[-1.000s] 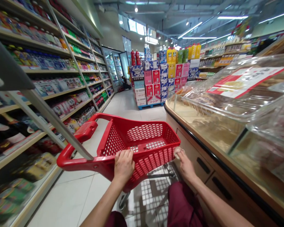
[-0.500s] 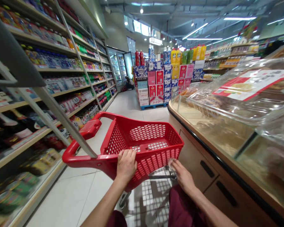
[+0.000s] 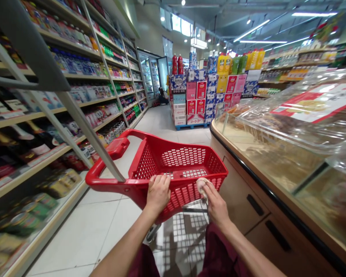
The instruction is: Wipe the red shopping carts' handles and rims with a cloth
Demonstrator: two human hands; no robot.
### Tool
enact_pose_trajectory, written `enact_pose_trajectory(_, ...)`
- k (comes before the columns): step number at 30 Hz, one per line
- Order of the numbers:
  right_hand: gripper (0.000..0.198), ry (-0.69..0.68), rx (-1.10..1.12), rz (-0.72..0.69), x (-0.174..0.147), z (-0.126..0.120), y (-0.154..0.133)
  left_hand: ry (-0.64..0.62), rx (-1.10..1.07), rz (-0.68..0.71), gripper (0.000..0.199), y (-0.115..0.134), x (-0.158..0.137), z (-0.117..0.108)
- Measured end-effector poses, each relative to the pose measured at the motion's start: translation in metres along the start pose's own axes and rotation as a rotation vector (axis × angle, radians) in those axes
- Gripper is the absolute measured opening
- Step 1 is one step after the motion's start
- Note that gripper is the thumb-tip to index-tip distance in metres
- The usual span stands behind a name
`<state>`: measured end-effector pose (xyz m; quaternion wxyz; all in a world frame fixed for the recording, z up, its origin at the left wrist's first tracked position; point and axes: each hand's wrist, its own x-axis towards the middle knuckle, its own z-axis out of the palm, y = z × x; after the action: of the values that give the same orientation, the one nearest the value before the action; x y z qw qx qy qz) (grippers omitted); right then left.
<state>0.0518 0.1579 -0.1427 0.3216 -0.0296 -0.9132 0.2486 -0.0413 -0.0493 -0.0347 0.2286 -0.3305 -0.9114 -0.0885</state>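
A red shopping cart [image 3: 190, 196] stands sideways before me, its perforated basket showing no goods inside. My left hand [image 3: 158, 194] is closed over the cart's near rim, fingers curled to the inside. My right hand [image 3: 216, 200] presses a crumpled white cloth [image 3: 202, 184] to the outer side of the basket, close to the rim. The cloth is partly covered by the fingers. A grey metal bar [image 3: 89, 134] rises from the cart's handle end toward the upper left.
Drink shelves [image 3: 103, 77] line the left side. A wooden counter [image 3: 242, 192] with clear food packs [image 3: 305, 104] stands close on the right. Stacked cartons [image 3: 196, 102] on a blue pallet [image 3: 190, 126] are ahead. A person [image 3: 163, 96] crouches near the fridges [image 3: 150, 73].
My right hand has moved up and left with the cloth, from low by the basket's far end to nearer the rim. My left hand stays on the rim. The view has shifted slightly.
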Motion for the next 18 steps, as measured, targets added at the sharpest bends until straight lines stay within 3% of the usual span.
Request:
enact_pose_trajectory(4, 0.048, -0.016, 0.114, 0.091, 0.015, -0.003, -0.02, 0.053, -0.184, -0.009, 0.041, 0.003, -0.007, 0.0)
enact_pose_trajectory(7, 0.046, -0.06, 0.303, 0.152, 0.021, -0.007, -0.046, 0.08, -0.56, -0.05, 0.047, 0.018, -0.025, 0.003)
enact_pose_trajectory(10, 0.042, -0.164, 0.469, 0.09, 0.024, -0.018, -0.081, 0.001, -1.133, -0.326, 0.047, 0.037, -0.047, 0.01)
enact_pose_trajectory(13, 0.036, -0.232, 0.411, -0.102, 0.015, -0.019, -0.109, -0.037, -1.585, -0.659, 0.046, 0.045, -0.067, 0.017)
enact_pose_trajectory(18, 0.053, -0.205, 0.393, -0.316, -0.003, 0.014, -0.129, -0.064, -1.824, -0.9, 0.052, 0.025, -0.089, 0.011)
